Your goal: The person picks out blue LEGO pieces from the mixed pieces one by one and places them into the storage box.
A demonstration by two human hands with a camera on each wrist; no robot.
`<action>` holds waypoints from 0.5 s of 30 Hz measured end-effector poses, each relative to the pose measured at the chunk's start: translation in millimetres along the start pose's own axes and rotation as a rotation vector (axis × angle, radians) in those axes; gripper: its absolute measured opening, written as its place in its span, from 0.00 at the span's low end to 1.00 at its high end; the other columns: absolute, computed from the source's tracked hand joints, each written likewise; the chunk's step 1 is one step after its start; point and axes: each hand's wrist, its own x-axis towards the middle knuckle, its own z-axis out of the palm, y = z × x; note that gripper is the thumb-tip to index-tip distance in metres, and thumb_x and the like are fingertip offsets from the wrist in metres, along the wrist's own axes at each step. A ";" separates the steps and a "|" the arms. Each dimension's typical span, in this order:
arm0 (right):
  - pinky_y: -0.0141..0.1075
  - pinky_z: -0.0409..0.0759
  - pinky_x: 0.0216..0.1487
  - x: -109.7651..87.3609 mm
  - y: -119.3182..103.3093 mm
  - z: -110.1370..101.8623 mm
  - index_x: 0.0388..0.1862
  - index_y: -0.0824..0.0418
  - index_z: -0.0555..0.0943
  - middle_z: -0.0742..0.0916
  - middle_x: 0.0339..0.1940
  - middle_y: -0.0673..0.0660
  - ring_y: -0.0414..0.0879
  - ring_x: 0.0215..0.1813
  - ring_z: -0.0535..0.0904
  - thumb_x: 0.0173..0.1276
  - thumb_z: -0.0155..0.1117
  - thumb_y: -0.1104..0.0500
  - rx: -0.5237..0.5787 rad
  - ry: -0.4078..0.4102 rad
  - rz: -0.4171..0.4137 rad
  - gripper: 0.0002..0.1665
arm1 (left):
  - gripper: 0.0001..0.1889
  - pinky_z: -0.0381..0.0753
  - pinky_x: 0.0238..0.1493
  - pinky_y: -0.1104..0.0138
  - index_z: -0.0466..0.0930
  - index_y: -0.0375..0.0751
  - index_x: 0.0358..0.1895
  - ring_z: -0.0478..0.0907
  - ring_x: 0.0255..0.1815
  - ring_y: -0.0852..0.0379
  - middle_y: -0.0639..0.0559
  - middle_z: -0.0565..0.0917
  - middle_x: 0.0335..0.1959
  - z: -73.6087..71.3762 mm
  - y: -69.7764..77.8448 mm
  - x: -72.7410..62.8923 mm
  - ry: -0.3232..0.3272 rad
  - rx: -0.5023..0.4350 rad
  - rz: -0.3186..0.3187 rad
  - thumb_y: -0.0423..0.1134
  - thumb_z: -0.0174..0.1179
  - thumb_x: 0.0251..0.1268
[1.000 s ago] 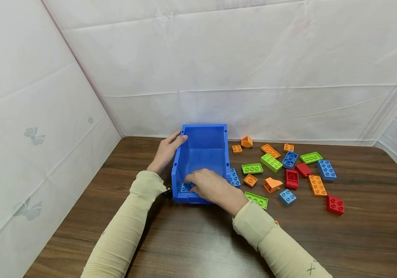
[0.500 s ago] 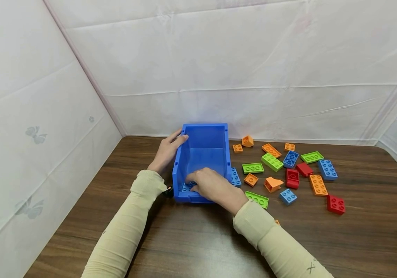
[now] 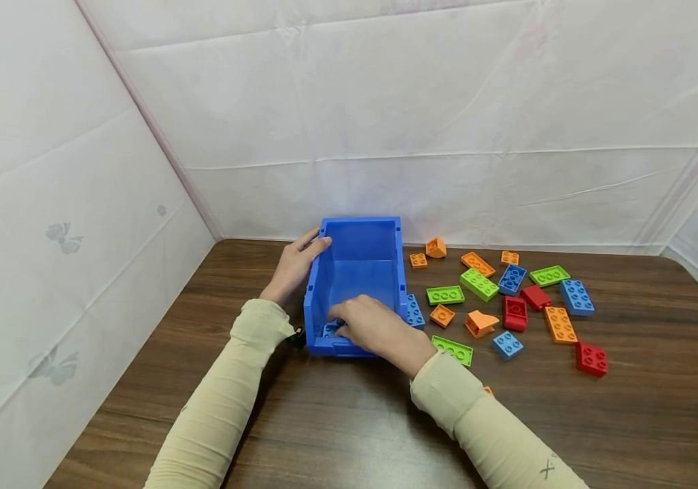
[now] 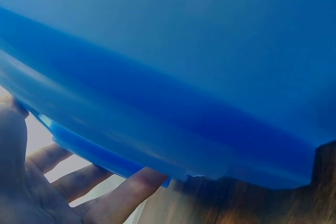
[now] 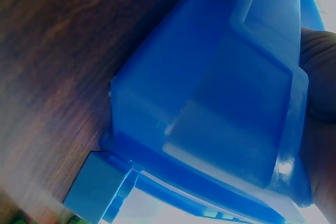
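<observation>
A blue plastic bin (image 3: 361, 234) stands at the table's back, its low front toward me. My left hand (image 3: 291, 268) grips its left wall, thumb over the rim; in the left wrist view the fingers (image 4: 131, 190) lie along the bin's outside. My right hand (image 3: 376, 327) reaches over the low front into the bin, fingers curled down around a light blue brick (image 3: 328, 331) on the bin's floor. The hand covers most of that brick. Another light blue brick (image 3: 414, 312) lies right beside the bin's right wall, also visible as a blue brick (image 5: 97, 187) in the right wrist view.
Several loose bricks lie spread right of the bin, among them a green brick (image 3: 479, 284), an orange brick (image 3: 561, 325) and a red brick (image 3: 591, 358). A white cloth wall (image 3: 446, 136) stands right behind the wooden table (image 3: 336, 428).
Both hands keep their places at the bin. Less of the light blue brick's studded top shows beside the right fingers; the view has shifted slightly.
</observation>
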 end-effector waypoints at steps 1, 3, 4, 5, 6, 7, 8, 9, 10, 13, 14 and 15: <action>0.44 0.85 0.58 0.0 0.1 0.0 0.56 0.59 0.89 0.92 0.50 0.55 0.48 0.53 0.88 0.76 0.71 0.62 0.000 -0.002 0.003 0.12 | 0.37 0.77 0.67 0.41 0.61 0.61 0.85 0.71 0.75 0.37 0.46 0.69 0.80 0.2 0.3 -0.1 -0.001 0.005 0.002 0.61 0.60 0.78; 0.43 0.85 0.58 0.2 0.0 -0.2 0.56 0.59 0.89 0.92 0.50 0.55 0.48 0.52 0.88 0.76 0.71 0.61 -0.004 -0.006 0.009 0.12 | 0.37 0.76 0.67 0.40 0.61 0.61 0.84 0.71 0.75 0.37 0.46 0.69 0.80 0.6 0.5 -0.3 -0.002 0.014 0.006 0.62 0.61 0.78; 0.43 0.85 0.58 0.5 -0.1 -0.3 0.56 0.59 0.89 0.92 0.50 0.55 0.48 0.53 0.88 0.77 0.71 0.61 -0.011 -0.008 0.011 0.12 | 0.37 0.76 0.67 0.41 0.62 0.61 0.84 0.71 0.75 0.37 0.46 0.69 0.80 0.6 0.4 -0.3 -0.001 0.017 0.009 0.62 0.61 0.78; 0.43 0.85 0.58 0.7 -0.3 -0.3 0.57 0.59 0.89 0.92 0.50 0.55 0.48 0.53 0.88 0.77 0.71 0.61 -0.019 -0.011 0.011 0.13 | 0.38 0.76 0.67 0.40 0.62 0.61 0.84 0.70 0.75 0.36 0.46 0.69 0.80 0.3 0.0 -0.3 -0.001 0.022 0.011 0.63 0.61 0.77; 0.43 0.85 0.58 0.7 -0.8 -0.4 0.58 0.59 0.88 0.92 0.51 0.55 0.48 0.53 0.88 0.77 0.71 0.61 -0.028 -0.014 0.013 0.13 | 0.37 0.75 0.68 0.40 0.61 0.61 0.85 0.70 0.76 0.36 0.46 0.68 0.80 -0.1 0.1 -0.9 -0.002 0.022 0.009 0.62 0.60 0.78; 0.43 0.85 0.58 0.8 -1.3 -0.6 0.58 0.59 0.88 0.92 0.51 0.55 0.49 0.54 0.88 0.77 0.70 0.60 -0.038 -0.017 0.014 0.14 | 0.37 0.75 0.68 0.40 0.61 0.61 0.84 0.70 0.76 0.36 0.46 0.68 0.81 -0.4 -0.4 -0.8 -0.002 0.022 0.010 0.62 0.60 0.78; 0.43 0.85 0.59 0.8 -1.6 -0.7 0.59 0.59 0.88 0.91 0.51 0.55 0.49 0.54 0.88 0.77 0.70 0.60 -0.049 -0.018 0.014 0.14 | 0.37 0.75 0.68 0.40 0.61 0.60 0.85 0.69 0.76 0.36 0.46 0.67 0.81 -0.8 -0.8 -1.2 -0.001 0.023 0.010 0.62 0.60 0.78; 0.43 0.85 0.59 0.7 -2.2 -0.9 0.60 0.59 0.87 0.91 0.52 0.55 0.49 0.55 0.88 0.77 0.70 0.60 -0.059 -0.021 0.013 0.15 | 0.37 0.74 0.69 0.40 0.61 0.60 0.85 0.69 0.76 0.36 0.46 0.67 0.81 -1.2 -1.2 -1.2 0.000 0.026 0.010 0.62 0.60 0.78; 0.43 0.85 0.59 0.5 -2.5 -1.2 0.60 0.59 0.87 0.91 0.53 0.55 0.49 0.55 0.87 0.78 0.70 0.60 -0.066 -0.023 0.013 0.15 | 0.37 0.74 0.69 0.40 0.61 0.60 0.85 0.69 0.76 0.36 0.46 0.67 0.81 -1.6 -1.6 -1.2 0.001 0.031 0.011 0.62 0.60 0.78; 0.43 0.85 0.58 -0.1 -2.4 -2.0 0.61 0.59 0.86 0.91 0.53 0.56 0.49 0.55 0.87 0.78 0.70 0.59 -0.084 -0.021 -0.002 0.16 | 0.38 0.75 0.68 0.40 0.61 0.59 0.85 0.70 0.75 0.36 0.45 0.68 0.80 -2.1 -2.3 -0.1 0.004 0.055 0.018 0.64 0.60 0.77; 0.42 0.85 0.58 -0.3 -2.2 -2.4 0.60 0.60 0.86 0.90 0.53 0.56 0.49 0.54 0.87 0.77 0.70 0.60 -0.093 -0.016 -0.016 0.15 | 0.39 0.75 0.68 0.40 0.62 0.59 0.85 0.71 0.75 0.35 0.45 0.69 0.80 -2.2 -2.3 0.3 0.005 0.067 0.020 0.65 0.60 0.77; 0.42 0.85 0.58 -0.7 -2.0 -3.0 0.60 0.60 0.86 0.90 0.53 0.56 0.49 0.54 0.87 0.77 0.70 0.60 -0.098 -0.010 -0.031 0.15 | 0.39 0.75 0.68 0.40 0.62 0.59 0.85 0.71 0.75 0.35 0.44 0.69 0.80 -2.3 -2.3 0.8 0.007 0.080 0.024 0.65 0.60 0.76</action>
